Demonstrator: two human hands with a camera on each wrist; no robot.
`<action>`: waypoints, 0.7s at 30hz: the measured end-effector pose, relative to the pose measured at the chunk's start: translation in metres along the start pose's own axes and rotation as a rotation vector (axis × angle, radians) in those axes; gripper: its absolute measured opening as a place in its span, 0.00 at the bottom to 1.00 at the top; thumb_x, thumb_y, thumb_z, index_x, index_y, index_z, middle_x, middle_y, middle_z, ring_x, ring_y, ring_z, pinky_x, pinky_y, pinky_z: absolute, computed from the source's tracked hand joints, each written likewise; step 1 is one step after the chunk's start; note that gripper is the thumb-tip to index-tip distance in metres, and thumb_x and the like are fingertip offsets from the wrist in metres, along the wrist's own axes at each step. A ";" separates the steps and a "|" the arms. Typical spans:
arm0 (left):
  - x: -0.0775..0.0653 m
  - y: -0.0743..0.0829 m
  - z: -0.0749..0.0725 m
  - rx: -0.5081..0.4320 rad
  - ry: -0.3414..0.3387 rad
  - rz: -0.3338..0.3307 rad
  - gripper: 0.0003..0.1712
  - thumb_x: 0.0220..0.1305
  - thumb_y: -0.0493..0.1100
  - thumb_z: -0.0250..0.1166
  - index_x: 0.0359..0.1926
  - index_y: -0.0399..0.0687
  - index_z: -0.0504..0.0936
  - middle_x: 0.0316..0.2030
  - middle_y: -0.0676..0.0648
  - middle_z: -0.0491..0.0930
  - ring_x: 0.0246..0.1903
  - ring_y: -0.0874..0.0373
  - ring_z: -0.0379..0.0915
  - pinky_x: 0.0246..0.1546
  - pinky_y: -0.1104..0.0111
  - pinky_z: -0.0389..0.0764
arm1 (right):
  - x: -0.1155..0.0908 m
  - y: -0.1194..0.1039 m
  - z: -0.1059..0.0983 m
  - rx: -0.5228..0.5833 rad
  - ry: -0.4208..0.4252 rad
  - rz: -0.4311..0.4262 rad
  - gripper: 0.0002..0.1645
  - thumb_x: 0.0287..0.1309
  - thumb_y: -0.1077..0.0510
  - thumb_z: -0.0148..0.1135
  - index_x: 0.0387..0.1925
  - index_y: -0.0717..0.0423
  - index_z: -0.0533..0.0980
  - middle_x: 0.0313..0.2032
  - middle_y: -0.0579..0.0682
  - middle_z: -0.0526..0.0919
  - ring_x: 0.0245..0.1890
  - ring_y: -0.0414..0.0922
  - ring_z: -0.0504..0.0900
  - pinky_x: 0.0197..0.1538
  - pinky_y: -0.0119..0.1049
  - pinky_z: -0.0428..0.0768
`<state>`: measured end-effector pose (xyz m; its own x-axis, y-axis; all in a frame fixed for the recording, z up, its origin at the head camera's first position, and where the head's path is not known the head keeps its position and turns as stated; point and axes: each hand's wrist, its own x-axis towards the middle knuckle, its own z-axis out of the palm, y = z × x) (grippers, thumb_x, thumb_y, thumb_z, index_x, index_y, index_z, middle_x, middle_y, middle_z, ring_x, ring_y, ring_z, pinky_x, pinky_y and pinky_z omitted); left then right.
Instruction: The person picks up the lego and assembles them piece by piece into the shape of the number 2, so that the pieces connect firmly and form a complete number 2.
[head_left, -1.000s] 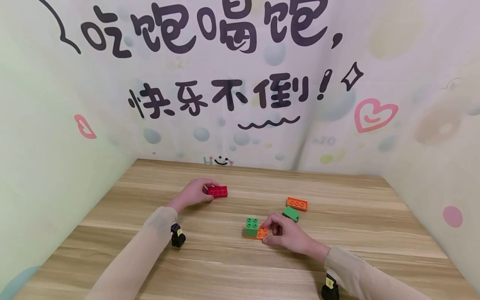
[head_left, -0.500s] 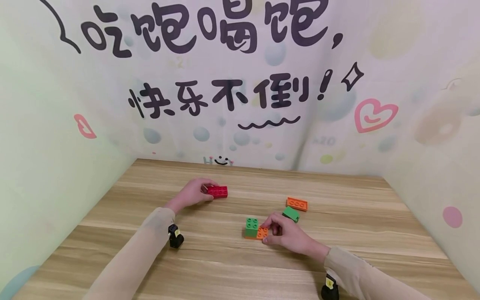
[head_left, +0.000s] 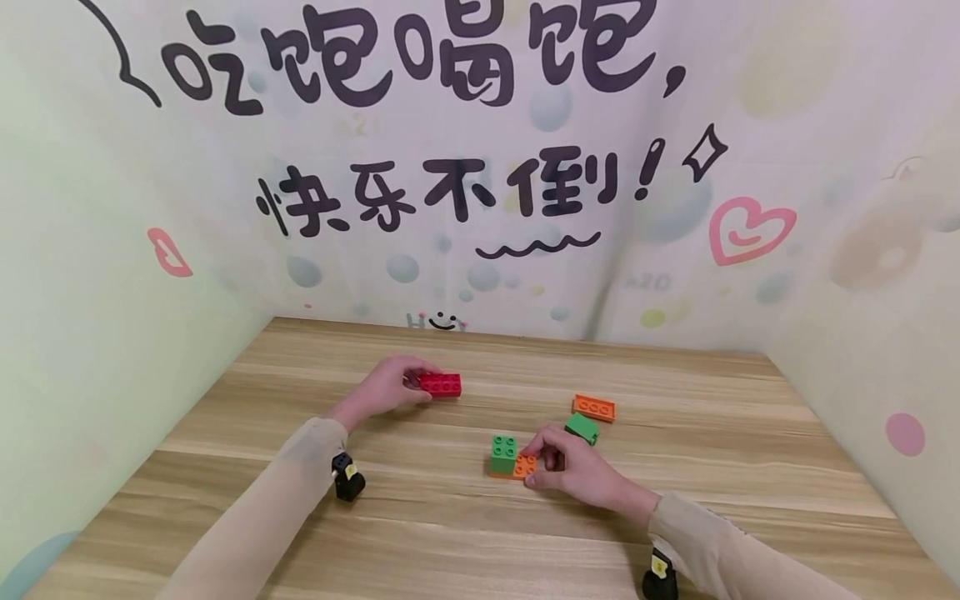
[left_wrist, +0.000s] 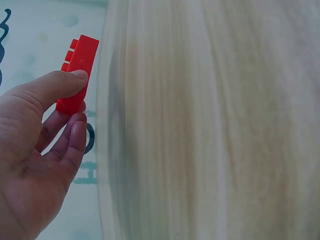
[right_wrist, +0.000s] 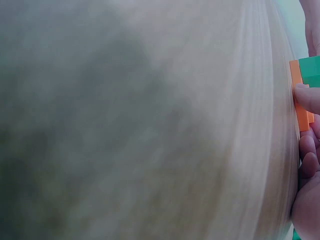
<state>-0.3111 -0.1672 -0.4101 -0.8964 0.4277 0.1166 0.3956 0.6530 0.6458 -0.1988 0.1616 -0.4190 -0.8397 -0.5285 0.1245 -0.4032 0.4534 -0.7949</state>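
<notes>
A red toy brick (head_left: pixel 442 384) with studs is pinched by its near end between the thumb and fingers of my left hand (head_left: pixel 390 385), toward the back left of the table. In the left wrist view the thumb lies along one face of the red brick (left_wrist: pixel 84 55). My right hand (head_left: pixel 581 471) pinches the right end of a flat orange plate (head_left: pixel 524 467). On the plate's left end stands a green brick (head_left: pixel 503 454), studs up. The right wrist view shows only the edge of the orange plate (right_wrist: pixel 300 112) and part of the green brick (right_wrist: pixel 311 70).
Just behind my right hand lies another green brick (head_left: pixel 582 428) on its side. Beyond it is an orange piece (head_left: pixel 594 407) turned hollow side up. The wooden table (head_left: pixel 420 533) ends at a printed cloth wall (head_left: pixel 510 292).
My left hand has shifted slightly to the right with the red brick in its fingers. The right hand, orange plate and green bricks stay where they were.
</notes>
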 end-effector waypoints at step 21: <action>-0.002 0.028 0.007 -0.082 0.032 0.041 0.22 0.52 0.38 0.76 0.50 0.41 0.85 0.38 0.45 0.86 0.35 0.62 0.78 0.39 0.72 0.81 | 0.007 0.037 0.004 0.004 -0.011 0.005 0.16 0.54 0.54 0.73 0.44 0.49 0.78 0.38 0.52 0.77 0.32 0.43 0.71 0.33 0.26 0.70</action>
<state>-0.2975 -0.1457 -0.3974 -0.8863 0.4319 0.1671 0.4153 0.5817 0.6994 -0.2182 0.1716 -0.4501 -0.8376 -0.5343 0.1136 -0.3975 0.4536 -0.7976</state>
